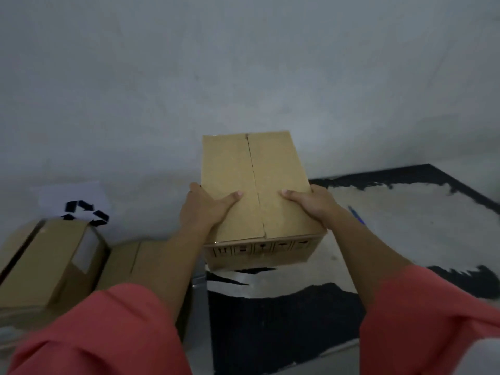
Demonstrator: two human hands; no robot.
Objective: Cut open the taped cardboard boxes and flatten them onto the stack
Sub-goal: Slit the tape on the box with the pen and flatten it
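Left hand (208, 209) and right hand (315, 205) gripped the cardboard box (254, 182) by its sides, thumbs pressed on top; a loosened hold could have dropped it

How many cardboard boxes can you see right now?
3. The first box is held between the left hand and right hand; the second box sits at far left; the third box lies beside it, partly behind the left arm. More may be hidden.
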